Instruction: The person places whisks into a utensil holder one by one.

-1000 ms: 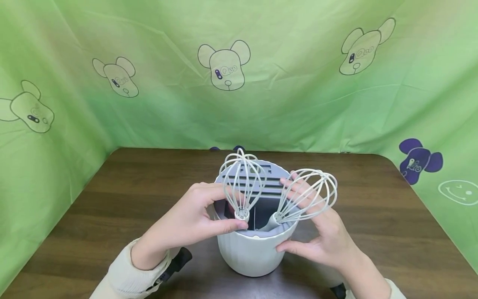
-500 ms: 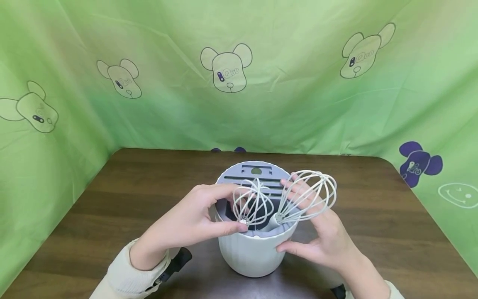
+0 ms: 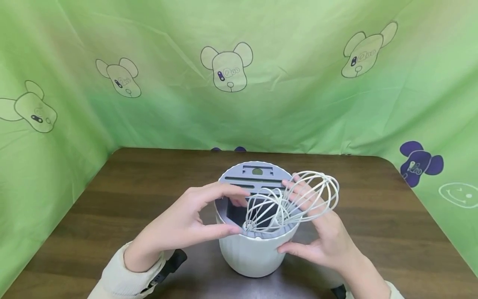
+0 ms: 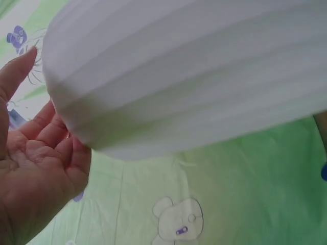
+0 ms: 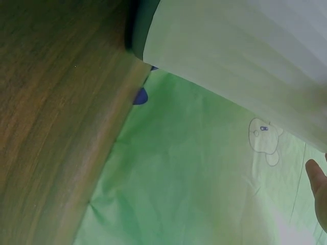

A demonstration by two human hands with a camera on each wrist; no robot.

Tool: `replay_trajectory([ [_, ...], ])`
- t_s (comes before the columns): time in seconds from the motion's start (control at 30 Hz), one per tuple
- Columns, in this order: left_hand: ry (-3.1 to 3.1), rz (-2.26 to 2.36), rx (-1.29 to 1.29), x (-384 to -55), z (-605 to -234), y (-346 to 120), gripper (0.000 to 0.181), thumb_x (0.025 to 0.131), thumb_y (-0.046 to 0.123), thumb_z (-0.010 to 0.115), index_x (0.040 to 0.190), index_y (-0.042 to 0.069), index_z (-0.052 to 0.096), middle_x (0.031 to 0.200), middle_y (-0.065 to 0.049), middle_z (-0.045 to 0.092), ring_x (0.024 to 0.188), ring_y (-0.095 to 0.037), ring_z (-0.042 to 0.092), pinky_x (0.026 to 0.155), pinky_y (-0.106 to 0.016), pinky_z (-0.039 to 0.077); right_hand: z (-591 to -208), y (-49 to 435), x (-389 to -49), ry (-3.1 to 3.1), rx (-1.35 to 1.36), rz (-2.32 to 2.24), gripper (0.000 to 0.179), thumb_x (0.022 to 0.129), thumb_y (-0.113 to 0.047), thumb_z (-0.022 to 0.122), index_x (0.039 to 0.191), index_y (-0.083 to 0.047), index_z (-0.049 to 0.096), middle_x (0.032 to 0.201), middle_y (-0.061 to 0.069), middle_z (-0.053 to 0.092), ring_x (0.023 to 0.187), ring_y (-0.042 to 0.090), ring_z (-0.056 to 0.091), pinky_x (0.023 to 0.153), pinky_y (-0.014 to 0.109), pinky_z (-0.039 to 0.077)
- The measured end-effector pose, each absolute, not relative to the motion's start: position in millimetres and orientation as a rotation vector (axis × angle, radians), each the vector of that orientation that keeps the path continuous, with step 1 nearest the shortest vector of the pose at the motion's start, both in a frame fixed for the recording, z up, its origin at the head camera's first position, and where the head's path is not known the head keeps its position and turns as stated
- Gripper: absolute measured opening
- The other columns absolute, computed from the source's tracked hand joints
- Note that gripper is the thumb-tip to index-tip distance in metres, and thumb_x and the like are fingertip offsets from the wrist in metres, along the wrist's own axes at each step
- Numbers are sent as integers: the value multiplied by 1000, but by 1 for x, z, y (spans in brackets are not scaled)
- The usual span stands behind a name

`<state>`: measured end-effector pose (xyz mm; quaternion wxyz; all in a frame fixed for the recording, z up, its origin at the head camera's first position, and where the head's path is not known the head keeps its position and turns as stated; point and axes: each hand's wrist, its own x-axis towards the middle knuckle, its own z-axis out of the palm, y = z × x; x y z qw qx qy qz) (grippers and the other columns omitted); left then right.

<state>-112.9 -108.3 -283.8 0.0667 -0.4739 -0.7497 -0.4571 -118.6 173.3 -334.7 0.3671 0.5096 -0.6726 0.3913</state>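
Observation:
In the head view, a white ribbed utensil holder [image 3: 252, 257] with a grey slotted insert [image 3: 257, 169] stands on the table. Two whisks lean right out of its front opening, wire heads overlapping; their handles are down inside. The smaller whisk [image 3: 257, 207] is at the left, the larger whisk [image 3: 328, 191] at the right. My left hand [image 3: 194, 218] is at the holder's left rim, thumb and fingers spread apart, holding nothing. My right hand [image 3: 321, 232] rests along the holder's right side, thumb on its outer wall, straight fingers behind the larger whisk's wires.
The brown wooden table [image 3: 149, 178] extends on both sides of the holder. A green curtain [image 3: 291, 116] with mouse-like drawings hangs around its back and sides. Black straps circle both wrists, the left strap [image 3: 169, 265] showing more.
The smaller whisk has sunk deeper into the holder and tipped right against the larger one. My left hand has let go of it and moved slightly left. The right hand has stayed.

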Motion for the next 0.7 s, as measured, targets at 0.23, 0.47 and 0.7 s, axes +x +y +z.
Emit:
replay_trajectory([
  [0.23, -2296, -1204, -1315, -114, -292, -128, 59, 84, 17, 80, 137, 10, 55, 140, -3, 56, 135, -19, 47, 114, -31, 39, -325, 181, -115, -1813, 1299, 950, 84, 83, -50, 75, 124, 20, 52, 148, 22, 49, 148, 28, 36, 122, 33, 27],
  [0.47, -2498, -830, -956, -145, -317, -155, 85, 88, 35, 75, 157, 19, 28, 164, -1, 27, 154, -23, 20, 121, -53, 25, -324, 209, -123, -2044, 1188, 800, 104, 78, -67, 68, 137, 15, 45, 153, 22, 43, 151, 24, 30, 124, 31, 22],
  [0.7, -2699, -738, -626, -175, -343, -182, 81, 95, 46, 64, 160, 29, 18, 168, 3, 13, 157, -23, 2, 116, -71, 17, -345, 247, -140, -2290, 975, 627, 100, 85, -74, 54, 150, 1, 38, 161, 18, 30, 154, 20, 21, 123, 19, 13],
])
